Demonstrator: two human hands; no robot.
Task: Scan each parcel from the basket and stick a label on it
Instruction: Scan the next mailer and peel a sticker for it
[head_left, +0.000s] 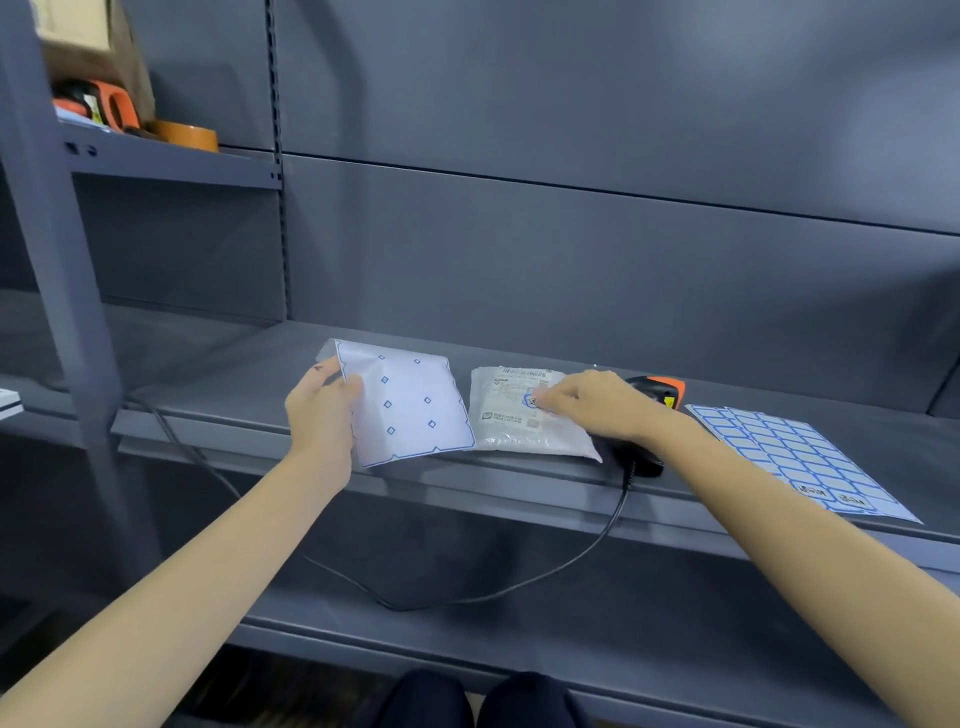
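both arms reach forward, left hand (324, 410) with fingers curled, right hand (602, 408) palm down.

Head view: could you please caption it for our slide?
Right hand presses label onto parcel; left hand holds backing sheet.

Grey metal shelving (519, 364) against grey back panels (571, 93); perforated upright post (52, 260) at left, soft even light.

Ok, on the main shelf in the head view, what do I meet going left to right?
Left hand gripping the used label sheet → parcel, with the right hand pressing a label onto it → scanner → fresh label sheet.
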